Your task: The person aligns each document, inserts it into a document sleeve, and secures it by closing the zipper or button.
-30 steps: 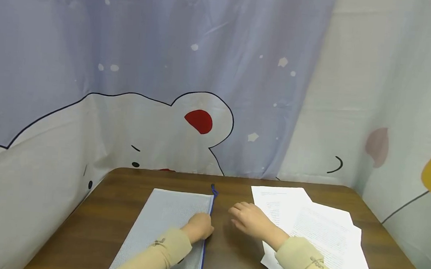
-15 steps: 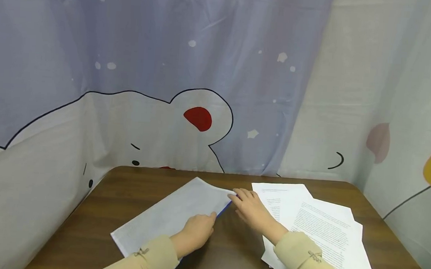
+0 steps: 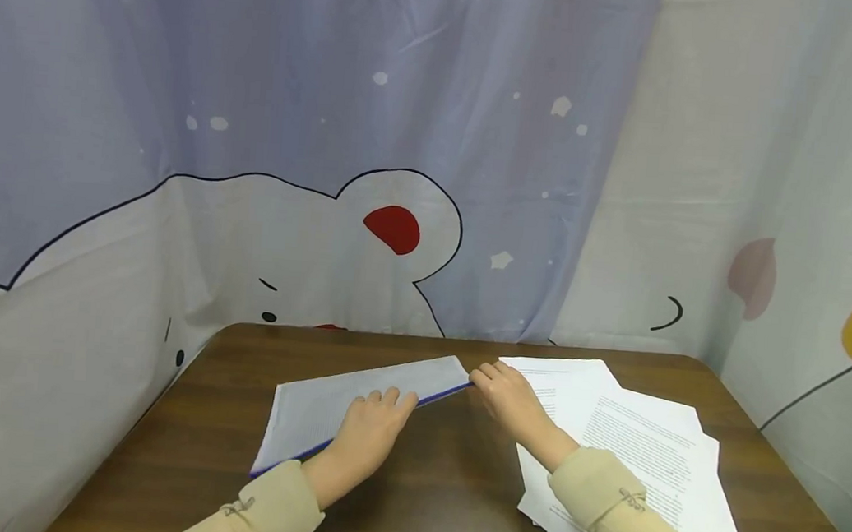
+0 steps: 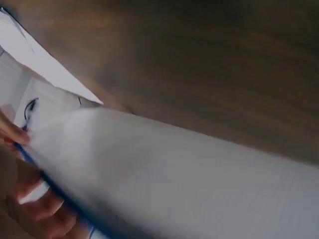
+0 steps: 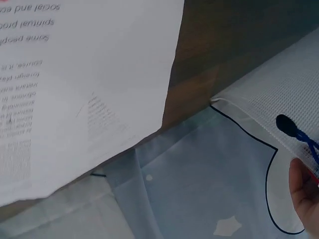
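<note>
A pale mesh zip pouch (image 3: 366,385) with a blue zipped edge is held tilted above the table, its zipped edge toward me. My left hand (image 3: 368,431) grips that edge near its middle; in the left wrist view its fingers (image 4: 50,209) curl by the blue edge. At the pouch's right corner, my right hand (image 3: 509,400) pinches the end of the edge. The right wrist view shows a dark zip pull (image 5: 286,125) on a blue cord beside the right fingers (image 5: 301,191). Whether anything is inside the pouch cannot be made out.
Several printed sheets (image 3: 643,454) lie overlapping on the right of the brown wooden table (image 3: 439,498), partly under the right forearm. A patterned curtain (image 3: 521,182) hangs close behind the table's far edge.
The pouch lay flat under the left hand; it has been lifted and swung round, so its zipped edge faces me. The right hand has moved from beside the sheets onto its corner.
</note>
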The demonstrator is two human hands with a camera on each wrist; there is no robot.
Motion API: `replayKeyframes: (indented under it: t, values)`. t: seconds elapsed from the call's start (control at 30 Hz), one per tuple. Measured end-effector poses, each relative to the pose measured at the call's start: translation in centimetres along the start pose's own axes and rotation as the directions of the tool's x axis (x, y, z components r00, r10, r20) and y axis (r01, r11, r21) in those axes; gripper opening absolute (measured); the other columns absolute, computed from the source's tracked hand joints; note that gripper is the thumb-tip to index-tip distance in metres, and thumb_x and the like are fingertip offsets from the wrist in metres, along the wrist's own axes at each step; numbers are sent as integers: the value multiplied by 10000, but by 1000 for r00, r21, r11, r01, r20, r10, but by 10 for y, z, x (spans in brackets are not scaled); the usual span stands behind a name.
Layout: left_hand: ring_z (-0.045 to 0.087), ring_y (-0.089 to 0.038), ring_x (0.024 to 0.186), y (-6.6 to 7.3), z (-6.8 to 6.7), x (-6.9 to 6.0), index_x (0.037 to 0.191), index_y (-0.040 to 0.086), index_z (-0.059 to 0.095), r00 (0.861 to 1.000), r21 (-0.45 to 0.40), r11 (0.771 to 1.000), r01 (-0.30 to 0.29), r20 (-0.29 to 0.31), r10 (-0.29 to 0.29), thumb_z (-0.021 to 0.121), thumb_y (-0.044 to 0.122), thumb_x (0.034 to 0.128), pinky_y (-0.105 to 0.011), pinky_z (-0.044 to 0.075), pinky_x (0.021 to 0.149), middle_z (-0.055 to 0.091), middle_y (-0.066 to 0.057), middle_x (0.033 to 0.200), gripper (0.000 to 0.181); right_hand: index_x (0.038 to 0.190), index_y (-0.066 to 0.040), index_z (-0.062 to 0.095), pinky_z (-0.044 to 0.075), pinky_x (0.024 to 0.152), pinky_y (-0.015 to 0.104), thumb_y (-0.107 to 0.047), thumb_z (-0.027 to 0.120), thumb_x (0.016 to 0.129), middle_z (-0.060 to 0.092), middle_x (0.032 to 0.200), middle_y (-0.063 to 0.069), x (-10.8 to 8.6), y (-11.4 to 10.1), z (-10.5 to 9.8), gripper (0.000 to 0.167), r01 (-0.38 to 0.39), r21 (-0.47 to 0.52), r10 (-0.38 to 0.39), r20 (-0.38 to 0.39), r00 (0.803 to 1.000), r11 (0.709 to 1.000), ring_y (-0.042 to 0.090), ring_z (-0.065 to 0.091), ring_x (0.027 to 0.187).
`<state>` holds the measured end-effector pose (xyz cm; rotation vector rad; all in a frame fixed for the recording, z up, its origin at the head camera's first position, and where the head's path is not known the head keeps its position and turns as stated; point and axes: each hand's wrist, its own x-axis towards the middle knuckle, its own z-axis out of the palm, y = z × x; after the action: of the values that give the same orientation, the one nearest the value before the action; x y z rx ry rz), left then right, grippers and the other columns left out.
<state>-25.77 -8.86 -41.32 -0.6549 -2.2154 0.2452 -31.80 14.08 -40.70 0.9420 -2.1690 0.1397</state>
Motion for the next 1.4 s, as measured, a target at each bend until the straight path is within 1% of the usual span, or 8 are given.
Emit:
replayKeyframes:
  t: [0.1,0.2,0.43,0.57,0.77,0.87,1.13,1.4]
  values:
    - [599,-256,927,-2,-4,5,1069,172,550,998,26,999,22,-53,-21,767,118,723,-415,502,770,598,-58,958,412,806,-85,616,467,590,273,-61,738,776,599,733,-8,2,-2,-2,128,-63,66,65,-21,998,996,145,499,657]
    - [435,-330,1244,0,-9,10,1194,217,543,991,22,1000,-9,-136,12,837,236,655,-591,354,997,540,-89,1218,614,819,-83,617,464,570,277,-49,720,794,596,724,-9,5,-5,-5,111,-144,158,153,-43,987,977,141,511,650]
    - [377,-299,1242,18,-11,15,1245,231,481,966,28,993,-112,-232,115,767,356,682,-433,371,980,447,-99,1300,643,857,-54,612,473,542,236,-43,641,865,633,735,36,21,-16,-18,32,-284,417,332,-44,942,863,90,527,607]
    - [348,-356,1302,23,-6,22,1362,219,352,975,-35,997,-74,-213,65,752,404,706,-479,392,1022,361,-151,1399,790,891,-32,594,372,468,183,-72,560,928,557,653,38,32,-27,-26,64,-363,603,421,48,906,710,36,409,519]
    - [254,-484,1342,29,-2,28,1508,147,-32,977,-147,989,17,-206,-48,855,444,574,-663,325,1006,238,-237,1470,1322,951,19,554,413,541,164,-65,467,974,568,773,126,39,-58,-41,122,-482,778,517,241,821,402,59,463,607]
    - [269,-494,1343,34,-5,27,1503,98,-67,983,-197,979,56,-158,-88,855,237,603,-652,350,999,227,-274,1474,1296,966,33,549,450,573,175,-39,445,976,588,834,159,38,-69,-47,127,-519,796,528,309,791,312,75,500,656]
    - [576,-330,1164,27,-15,23,1392,-81,276,998,-237,971,31,-52,-44,784,-18,674,-311,549,847,470,-288,1352,882,1056,57,519,431,532,170,-158,430,999,569,753,111,33,-68,-51,239,-597,731,447,436,781,330,67,484,575]
    - [546,-44,453,7,-12,16,1027,79,569,974,-213,972,-98,-219,50,831,155,678,-162,417,385,716,-9,773,443,904,23,475,388,466,198,-281,442,999,620,595,183,23,-65,-55,320,-667,670,347,571,744,326,116,519,475]
